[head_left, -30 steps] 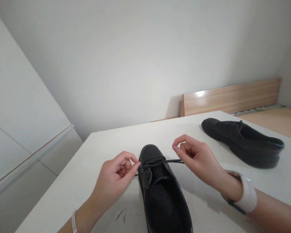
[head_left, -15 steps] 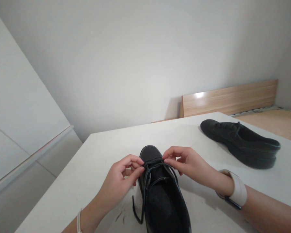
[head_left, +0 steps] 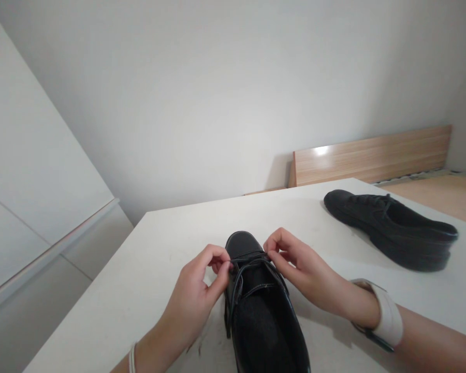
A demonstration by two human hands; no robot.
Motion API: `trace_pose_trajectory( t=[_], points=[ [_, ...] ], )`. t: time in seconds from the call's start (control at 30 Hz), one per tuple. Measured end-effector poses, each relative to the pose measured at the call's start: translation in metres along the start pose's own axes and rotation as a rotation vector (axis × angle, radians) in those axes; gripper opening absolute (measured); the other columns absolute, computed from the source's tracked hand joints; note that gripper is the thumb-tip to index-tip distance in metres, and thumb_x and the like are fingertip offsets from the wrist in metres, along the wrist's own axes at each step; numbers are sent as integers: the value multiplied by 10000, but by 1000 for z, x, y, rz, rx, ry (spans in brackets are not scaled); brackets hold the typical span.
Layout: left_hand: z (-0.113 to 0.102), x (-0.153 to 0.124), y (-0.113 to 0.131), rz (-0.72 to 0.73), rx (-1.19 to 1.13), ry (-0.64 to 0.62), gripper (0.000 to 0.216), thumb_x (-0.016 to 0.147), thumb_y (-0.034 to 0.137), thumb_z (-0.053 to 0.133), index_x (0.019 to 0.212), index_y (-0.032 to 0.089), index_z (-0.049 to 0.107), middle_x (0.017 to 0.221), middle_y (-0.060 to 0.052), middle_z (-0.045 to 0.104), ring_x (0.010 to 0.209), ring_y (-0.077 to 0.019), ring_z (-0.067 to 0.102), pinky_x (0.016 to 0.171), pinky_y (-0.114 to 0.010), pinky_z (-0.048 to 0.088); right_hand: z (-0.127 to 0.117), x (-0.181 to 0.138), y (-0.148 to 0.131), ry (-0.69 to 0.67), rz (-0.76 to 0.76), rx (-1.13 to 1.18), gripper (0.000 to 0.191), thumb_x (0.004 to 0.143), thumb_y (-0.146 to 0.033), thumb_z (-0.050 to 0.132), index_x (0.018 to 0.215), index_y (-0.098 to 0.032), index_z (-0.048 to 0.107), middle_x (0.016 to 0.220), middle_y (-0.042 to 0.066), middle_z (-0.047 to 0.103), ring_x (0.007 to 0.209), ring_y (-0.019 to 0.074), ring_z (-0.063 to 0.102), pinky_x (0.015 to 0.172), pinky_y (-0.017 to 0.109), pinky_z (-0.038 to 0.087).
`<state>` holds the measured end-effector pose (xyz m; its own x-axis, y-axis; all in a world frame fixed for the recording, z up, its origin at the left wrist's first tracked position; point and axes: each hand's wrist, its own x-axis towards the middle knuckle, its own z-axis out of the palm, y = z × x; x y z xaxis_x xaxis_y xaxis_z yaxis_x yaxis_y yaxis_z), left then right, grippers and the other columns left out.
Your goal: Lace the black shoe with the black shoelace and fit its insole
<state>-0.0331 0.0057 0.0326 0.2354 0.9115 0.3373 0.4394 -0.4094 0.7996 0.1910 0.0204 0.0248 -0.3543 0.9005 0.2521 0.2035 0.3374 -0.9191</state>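
Pinching thin black lace [head_left: 248,260] | both hands' fingers [head_left: 222,269] grasping it | glossy leather shoe [head_left: 262,305]

bare arms, thin bracelet [head_left: 131,358] L wrist, white wristband [head_left: 388,314] R

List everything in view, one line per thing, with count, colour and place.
near shoe: 1, black, on the table between both hands, toe pointing away
shoelace: 1, black, across the near shoe's front, pinched at both sides
far shoe: 1, black, on the table at right
table: 1, white, under both shoes
wooden board: 1, light brown, behind the table against the wall
watch: 1, white strap, right wrist
bracelet: 1, silvery, left wrist
left hand: grip on shoelace
right hand: grip on shoelace
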Motion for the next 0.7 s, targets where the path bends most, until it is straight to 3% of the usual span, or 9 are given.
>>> trace_pose_trajectory(
  t=[0.13, 0.27, 0.43, 0.5, 0.6, 0.7],
  points=[
    [-3, 2, -1, -142, -359, -53, 79, 917, 283, 558, 886, 215, 531, 817, 8, 595, 804, -157, 578, 747, -271, 423, -6, 5, 1, -87, 78, 404, 295, 894, -454, 638, 940, -222, 462, 830, -13, 521, 739, 139, 480, 679, 281, 382],
    [-6, 3, -3, -175, -603, -137, 194, 866, 240, 651, 996, 232, 508, 891, 14, 575, 842, -137, 546, 761, -256, 404, -13, 7, -3, -99, 51, 375, 312, 854, -449, 696, 960, -216, 517, 834, -15, 527, 741, 135, 476, 689, 278, 376],
    [-5, 4, -7, -93, -433, -67, 243, 877, 229, 619, 1081, 230, 487, 898, -1, 562, 892, -168, 550, 820, -304, 410, -11, 9, -2, -101, 92, 150, 342, 822, -496, 703, 911, -186, 591, 794, -6, 545, 716, 143, 478, 670, 296, 370],
    [-4, 3, -6, -79, -280, -51, 199, 892, 240, 591, 1073, 222, 509, 907, -9, 568, 891, -175, 542, 830, -315, 404, -9, 9, 1, -100, 124, 194, 344, 816, -508, 702, 845, -187, 581, 765, -11, 550, 702, 143, 480, 661, 296, 363],
    [-4, 3, -3, -114, -95, -79, 79, 900, 278, 568, 885, 201, 560, 816, -1, 552, 811, -174, 517, 770, -305, 396, -9, 7, 1, -59, 119, 343, 292, 829, -460, 704, 822, -190, 592, 769, -13, 551, 726, 147, 478, 702, 300, 365],
    [-7, 4, 0, -159, -142, -94, 165, 900, 330, 564, 804, 195, 559, 773, 2, 561, 771, -170, 524, 729, -293, 396, -9, 5, -2, -34, 172, 474, 274, 833, -433, 700, 782, -179, 612, 794, 12, 585, 776, 164, 494, 745, 311, 361]
  ],
)
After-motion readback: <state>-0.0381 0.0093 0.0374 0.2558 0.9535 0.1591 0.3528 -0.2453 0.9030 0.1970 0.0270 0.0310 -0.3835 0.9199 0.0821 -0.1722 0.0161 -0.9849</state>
